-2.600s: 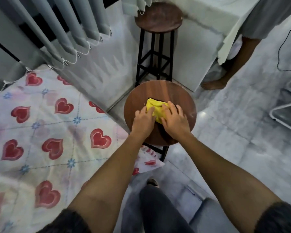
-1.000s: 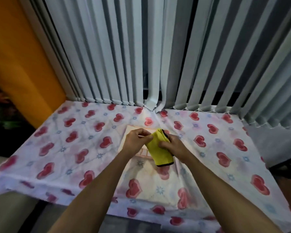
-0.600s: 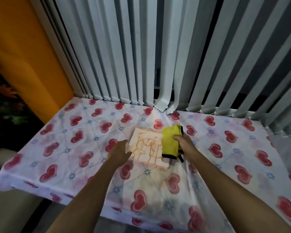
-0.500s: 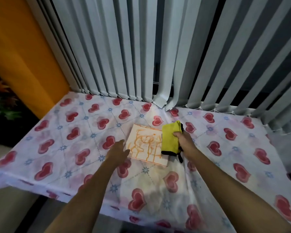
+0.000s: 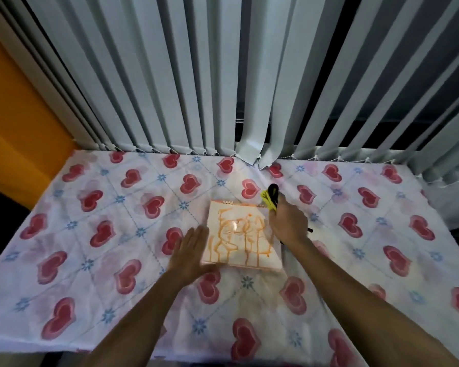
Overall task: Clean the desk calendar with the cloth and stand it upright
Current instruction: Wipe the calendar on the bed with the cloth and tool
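Note:
The desk calendar [image 5: 239, 234] lies flat on the heart-patterned tablecloth [image 5: 104, 247], a pale card with orange smears across its face and a spiral binding along its far edge. My left hand [image 5: 192, 251] rests flat with fingers straight against the calendar's left edge. My right hand [image 5: 286, 223] sits at the calendar's right side, closed around the yellow cloth with black trim [image 5: 270, 198], which pokes out above my fingers near the far right corner.
Grey vertical blinds [image 5: 196, 88] hang along the table's far edge, two slats curling onto the cloth behind the calendar. An orange wall [image 5: 16, 123] stands at the left. The table's front edge runs just below my forearms.
I turned from the round stool to this table and laid the calendar down. My left hand came against its left edge; my right hand bunched the cloth and shifted to the right edge.

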{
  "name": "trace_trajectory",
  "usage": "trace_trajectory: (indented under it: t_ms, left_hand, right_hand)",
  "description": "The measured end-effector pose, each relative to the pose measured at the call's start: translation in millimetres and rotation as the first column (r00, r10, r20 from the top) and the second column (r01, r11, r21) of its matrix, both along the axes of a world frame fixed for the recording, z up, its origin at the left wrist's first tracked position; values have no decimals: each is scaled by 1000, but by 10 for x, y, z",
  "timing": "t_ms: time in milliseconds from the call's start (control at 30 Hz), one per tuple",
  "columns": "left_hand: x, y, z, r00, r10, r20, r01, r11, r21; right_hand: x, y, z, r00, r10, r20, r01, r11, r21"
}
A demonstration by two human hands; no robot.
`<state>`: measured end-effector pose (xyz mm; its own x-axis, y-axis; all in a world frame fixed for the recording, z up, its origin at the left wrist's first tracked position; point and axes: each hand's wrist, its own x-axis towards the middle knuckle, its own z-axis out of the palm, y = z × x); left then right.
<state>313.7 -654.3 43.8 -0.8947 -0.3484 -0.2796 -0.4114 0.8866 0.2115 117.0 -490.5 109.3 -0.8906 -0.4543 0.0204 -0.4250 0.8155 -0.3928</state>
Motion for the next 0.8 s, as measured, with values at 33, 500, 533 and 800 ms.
trace_trajectory:
  t_ms: [33, 500, 533, 800]
  left_hand:
    - [-4, -38, -45, 1000, -18, 6, 18, 1000, -7]
    - [50, -290, -265, 973, -175, -151, 169, 984, -56]
    - [50, -295, -269, 973, -170, -156, 163, 985, -52]
    - [54, -313, -326, 968, -155, -196, 146, 987, -62]
  right_hand:
    - [54, -99, -27, 1000, 16, -6, -16, 1000, 7]
    - [476, -571, -806, 931, 346, 112, -363, 865, 346]
    - [426, -625, -805, 946, 299, 126, -324, 886, 331]
    - [538, -759, -814, 897, 440, 33, -435, 870, 232]
